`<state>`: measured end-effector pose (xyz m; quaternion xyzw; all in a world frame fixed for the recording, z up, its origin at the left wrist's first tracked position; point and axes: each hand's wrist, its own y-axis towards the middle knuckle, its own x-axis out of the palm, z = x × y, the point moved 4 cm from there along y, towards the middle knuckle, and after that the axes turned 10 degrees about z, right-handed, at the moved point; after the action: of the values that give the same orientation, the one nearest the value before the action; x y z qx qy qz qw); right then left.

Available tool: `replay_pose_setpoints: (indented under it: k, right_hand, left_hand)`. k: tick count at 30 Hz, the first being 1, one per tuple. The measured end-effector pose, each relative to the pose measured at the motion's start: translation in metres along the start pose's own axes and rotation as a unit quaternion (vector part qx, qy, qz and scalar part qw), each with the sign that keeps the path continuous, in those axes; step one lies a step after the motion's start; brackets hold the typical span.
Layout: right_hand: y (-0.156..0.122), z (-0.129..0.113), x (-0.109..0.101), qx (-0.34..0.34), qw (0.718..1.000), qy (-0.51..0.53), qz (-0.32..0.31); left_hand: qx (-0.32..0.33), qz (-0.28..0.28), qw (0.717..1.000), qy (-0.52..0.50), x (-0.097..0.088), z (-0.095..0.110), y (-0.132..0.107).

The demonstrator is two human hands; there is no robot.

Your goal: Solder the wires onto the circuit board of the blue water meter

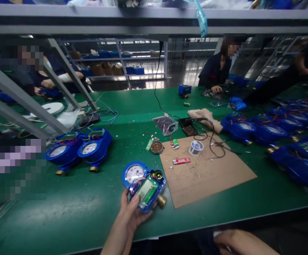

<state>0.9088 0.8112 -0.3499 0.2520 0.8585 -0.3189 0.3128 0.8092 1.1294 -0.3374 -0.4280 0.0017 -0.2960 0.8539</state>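
left hand (132,215) grasping a blue meter (145,187), thumb by its display, fingers beneath; meter is over the green table (85,209), just left of the cardboard (212,177); right hand (234,241) low, past the table's near edge; whitish bit at its fingertips, cannot tell whether gripped; wire spool (196,148) on cardboard.
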Motion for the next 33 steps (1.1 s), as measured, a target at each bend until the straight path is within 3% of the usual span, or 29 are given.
replay_pose_setpoints:
  k: [1, 2, 5, 7, 10, 13, 14, 16, 19, 21, 23, 26, 30, 33]
  right_hand:
    - [0.006, -0.009, -0.003, -0.01, 0.999, 0.002, -0.043]
    - [0.014, -0.021, -0.009, -0.014, 0.999, 0.034, -0.031]
    - [0.047, -0.062, -0.02, 0.02, 0.969, 0.221, 0.106]
    - [0.069, -0.087, -0.011, 0.012, 0.927, 0.352, 0.13]
    - [0.092, -0.111, 0.009, -0.002, 0.868, 0.489, 0.087]
    - [0.1, -0.117, 0.019, 0.006, 0.837, 0.54, 0.086]
    - [0.1, -0.117, 0.021, 0.006, 0.829, 0.551, 0.091]
    - [0.102, -0.118, 0.022, 0.002, 0.819, 0.565, 0.101]
    - [0.112, -0.118, 0.023, 0.005, 0.82, 0.564, 0.102]
    - [0.124, -0.119, 0.021, 0.005, 0.822, 0.562, 0.09]
    - [0.141, -0.121, 0.015, -0.005, 0.822, 0.565, 0.073]
    - [0.171, -0.123, 0.004, -0.036, 0.837, 0.545, 0.041]
    - [0.213, -0.129, -0.005, -0.089, 0.869, 0.486, -0.014]
    - [0.236, -0.138, -0.004, -0.103, 0.879, 0.464, -0.043]
  left_hand:
    - [0.0, 0.012, 1.0, -0.014, 0.007, -0.007, -0.006]
    - [-0.001, 0.021, 0.999, -0.026, 0.014, -0.013, -0.011]
    - [0.002, 0.04, 0.998, -0.039, 0.024, -0.029, -0.018]
    - [0.024, 0.062, 0.998, 0.0, 0.021, -0.036, -0.015]
    - [0.16, 0.099, 0.975, 0.115, 0.003, -0.032, 0.0]
    - [0.353, 0.156, 0.898, 0.211, -0.02, -0.006, 0.017]
    - [0.399, 0.168, 0.872, 0.228, -0.026, 0.006, 0.024]
    - [0.458, 0.149, 0.845, 0.233, -0.03, 0.031, 0.04]
    - [0.45, 0.025, 0.855, 0.256, -0.019, 0.06, 0.065]
    - [0.375, -0.077, 0.889, 0.252, -0.01, 0.065, 0.077]
    - [0.32, -0.115, 0.913, 0.224, -0.008, 0.063, 0.082]
    - [0.337, -0.061, 0.916, 0.206, -0.021, 0.052, 0.077]
    - [0.389, 0.014, 0.882, 0.264, -0.045, 0.029, 0.056]
    - [0.397, 0.027, 0.868, 0.295, -0.055, 0.01, 0.04]
